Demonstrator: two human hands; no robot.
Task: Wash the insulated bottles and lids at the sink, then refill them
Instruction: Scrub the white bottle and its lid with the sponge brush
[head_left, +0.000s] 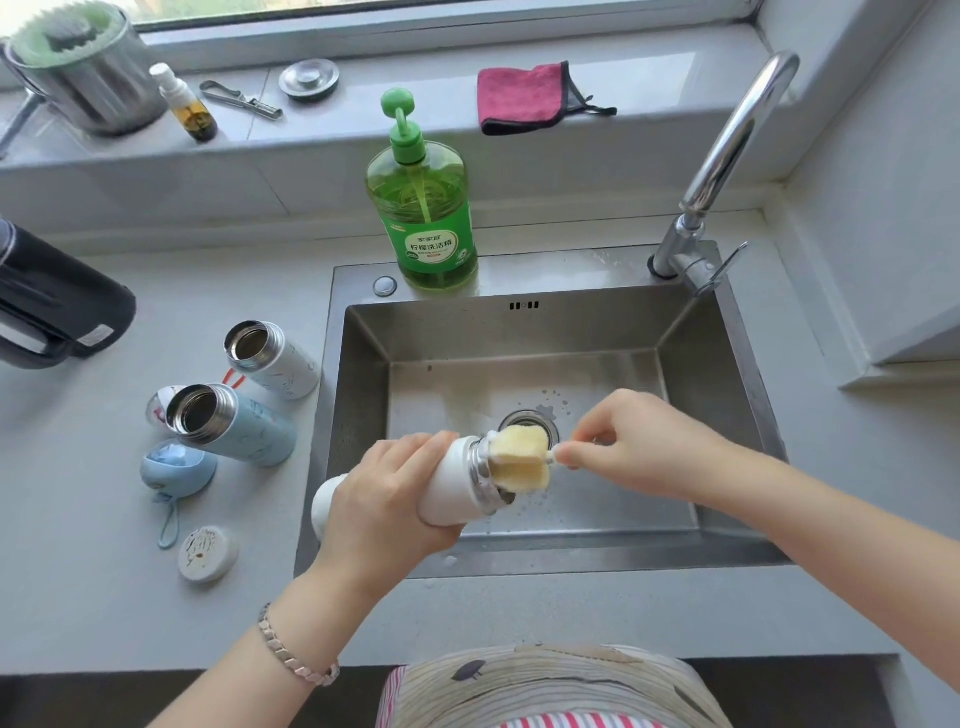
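- My left hand (382, 499) wraps round the white bottle (451, 486), held tilted over the sink (691, 332) — mouth toward the drain.
- My right hand (631, 441) pinches the sponge brush (519, 457), its yellow head at the bottle's mouth.
- Blue bottle (244, 423), patterned bottle (283, 361) and lids (208, 553) stand on the counter (93, 597) — left of the sink.

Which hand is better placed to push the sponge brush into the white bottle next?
Right. The right hand pinches the sponge brush by its handle, the sponge sitting at the mouth of the white bottle; the left hand is occupied gripping that bottle.
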